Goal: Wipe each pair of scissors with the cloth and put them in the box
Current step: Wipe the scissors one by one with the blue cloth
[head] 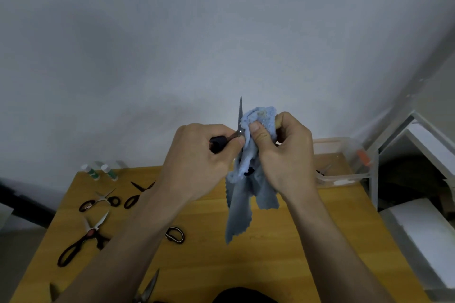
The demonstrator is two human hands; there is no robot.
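Left hand point(197, 155) grips the scissors point(240, 118) by the black handle, blade upright, tip up. Right hand point(283, 150) just beside it pinches the cloth point(258, 118) around the blade, above the desk point(270, 253).

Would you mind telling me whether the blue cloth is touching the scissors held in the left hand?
Touching. The head view shows the blue cloth bunched against the scissors blade, pinched there by the right hand.

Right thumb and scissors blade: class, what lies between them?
In the head view, the blue cloth lies between the right hand's thumb and the scissors blade; the left hand grips the handle.
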